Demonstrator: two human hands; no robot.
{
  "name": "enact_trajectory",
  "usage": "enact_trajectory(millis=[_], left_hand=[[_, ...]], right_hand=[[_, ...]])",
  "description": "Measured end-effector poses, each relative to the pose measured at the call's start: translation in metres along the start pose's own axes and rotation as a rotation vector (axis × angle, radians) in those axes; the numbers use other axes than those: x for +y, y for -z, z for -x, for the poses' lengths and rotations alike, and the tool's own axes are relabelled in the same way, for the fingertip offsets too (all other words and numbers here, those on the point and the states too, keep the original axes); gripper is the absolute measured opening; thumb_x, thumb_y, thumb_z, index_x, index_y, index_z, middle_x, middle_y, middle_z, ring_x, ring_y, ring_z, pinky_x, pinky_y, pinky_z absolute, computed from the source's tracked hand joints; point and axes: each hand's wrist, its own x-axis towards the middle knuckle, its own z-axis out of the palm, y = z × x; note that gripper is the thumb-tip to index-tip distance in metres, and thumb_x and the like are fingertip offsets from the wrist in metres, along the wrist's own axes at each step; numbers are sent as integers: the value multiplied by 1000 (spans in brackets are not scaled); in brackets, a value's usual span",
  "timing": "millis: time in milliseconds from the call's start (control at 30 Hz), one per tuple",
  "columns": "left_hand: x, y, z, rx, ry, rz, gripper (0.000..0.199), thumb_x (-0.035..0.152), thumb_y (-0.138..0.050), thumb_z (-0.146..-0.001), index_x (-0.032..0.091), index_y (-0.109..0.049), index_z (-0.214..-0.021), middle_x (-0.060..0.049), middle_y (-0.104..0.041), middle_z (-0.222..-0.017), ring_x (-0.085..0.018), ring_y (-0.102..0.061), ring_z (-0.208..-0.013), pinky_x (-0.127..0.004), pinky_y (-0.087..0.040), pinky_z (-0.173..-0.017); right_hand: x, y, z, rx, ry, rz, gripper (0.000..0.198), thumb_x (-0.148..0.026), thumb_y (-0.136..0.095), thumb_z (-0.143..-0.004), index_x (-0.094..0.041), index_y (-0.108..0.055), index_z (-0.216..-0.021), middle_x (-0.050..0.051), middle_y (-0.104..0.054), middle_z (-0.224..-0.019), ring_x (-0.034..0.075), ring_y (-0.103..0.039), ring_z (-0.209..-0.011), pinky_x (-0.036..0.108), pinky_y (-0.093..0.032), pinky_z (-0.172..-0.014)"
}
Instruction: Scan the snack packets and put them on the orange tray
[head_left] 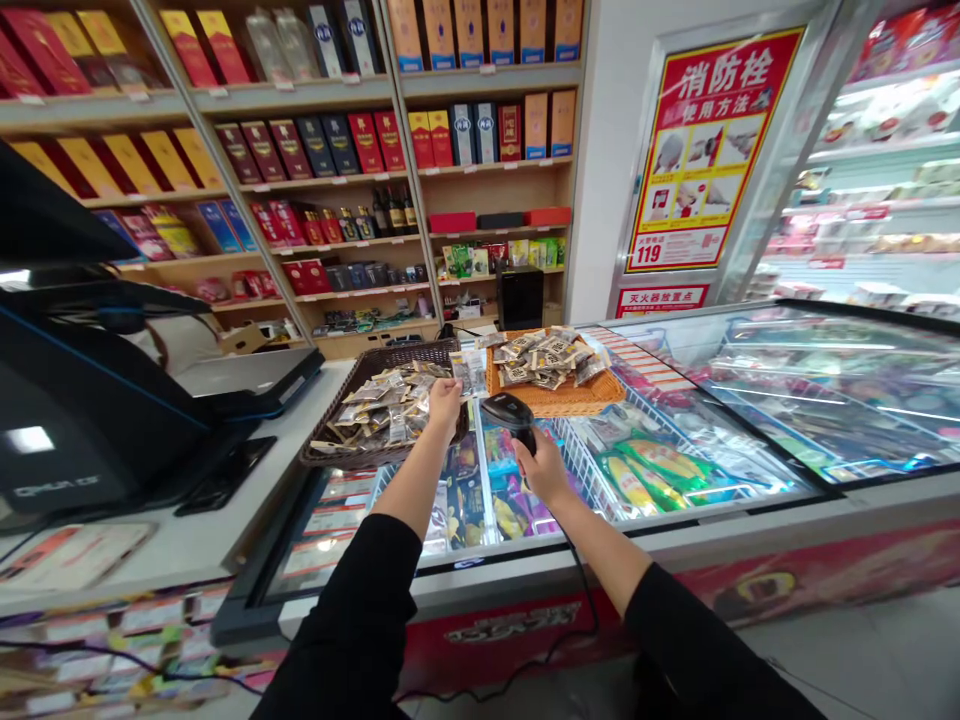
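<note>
My right hand [543, 466] is wrapped round the grip of a black barcode scanner [508, 412], whose head points forward and left. My left hand [445, 402] pinches a small clear packet [469, 372] by its near edge, just in front of the scanner. Left of that hand, a dark brown wicker basket [319, 430] holds many small wrapped packets [390, 405]. An orange wicker basket [559, 402] with similar packets [551, 355] sits to the right, beyond the scanner. Both baskets rest on the glass top of a chest freezer [787, 505].
A black checkout machine [97, 400] stands on a white counter [180, 545] at the left. The scanner's cable [585, 590] hangs down the freezer front. Shelves of boxed bottles [322, 150] line the back wall. A red fire-hydrant sign [712, 150] and a lit display case [885, 170] are at the right.
</note>
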Motion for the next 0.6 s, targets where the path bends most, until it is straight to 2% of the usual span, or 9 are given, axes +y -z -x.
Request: enact_trajectory(millis=[67, 167, 267, 333, 400, 467, 533, 600], left_hand=[[2, 1, 0, 44, -39, -23, 10, 23, -58, -78, 18, -49, -75, 4, -52, -64, -10, -54, -61, -21, -44, -62], [6, 6, 2, 264, -157, -144, 5, 21, -53, -81, 18, -51, -85, -2, -60, -82, -15, -60, -81, -29, -48, -79], [13, 13, 9, 492, -262, -378, 30, 11, -53, -77, 19, -52, -106, -10, -60, -114, -22, -55, -112, -38, -40, -99], [18, 15, 15, 512, -385, -520, 48, 5, -52, -73, 19, -49, -119, -12, -52, -130, -24, -44, -127, -40, -32, -109], [23, 14, 19, 426, -550, -634, 53, 4, -50, -73, 19, -50, -123, -11, -48, -137, -23, -38, -133, -39, -27, -113], [27, 6, 19, 262, -685, -739, 49, 4, -48, -74, 21, -54, -120, -9, -49, -135, -22, -40, -132, -37, -29, -113], [30, -10, 13, 41, -742, -833, 44, 5, -48, -75, 22, -59, -114, -7, -54, -129, -21, -47, -126, -35, -35, -109], [29, -35, 5, -188, -723, -920, 40, 6, -50, -75, 22, -62, -110, -7, -59, -122, -21, -52, -120, -33, -38, -106]], right_hand=[[1, -1, 0, 6, -3, -39, 26, -46, -48, -88, -21, -53, -81, -4, -52, -49, 16, -52, -44, 26, -40, -49], [5, -2, 1, 43, -51, -168, 27, -48, -50, -87, -21, -52, -83, -5, -52, -50, 14, -50, -40, 25, -39, -44], [8, -2, 1, 97, -112, -334, 29, -51, -52, -85, -22, -49, -80, -6, -51, -50, 12, -47, -36, 24, -38, -39], [8, 3, -1, 134, -144, -430, 32, -53, -54, -84, -23, -47, -78, -6, -51, -51, 11, -46, -35, 23, -37, -36], [10, 14, -6, 178, -175, -496, 35, -56, -55, -82, -23, -46, -77, -6, -52, -51, 11, -46, -34, 23, -37, -34], [15, 32, -14, 226, -200, -517, 38, -59, -57, -80, -23, -45, -75, -6, -53, -51, 11, -46, -33, 23, -37, -33], [23, 54, -25, 265, -216, -488, 40, -60, -58, -78, -23, -45, -73, -5, -53, -49, 11, -46, -33, 23, -36, -32], [34, 75, -35, 290, -227, -434, 40, -60, -60, -77, -23, -46, -72, -5, -52, -48, 11, -45, -32, 23, -35, -32]])
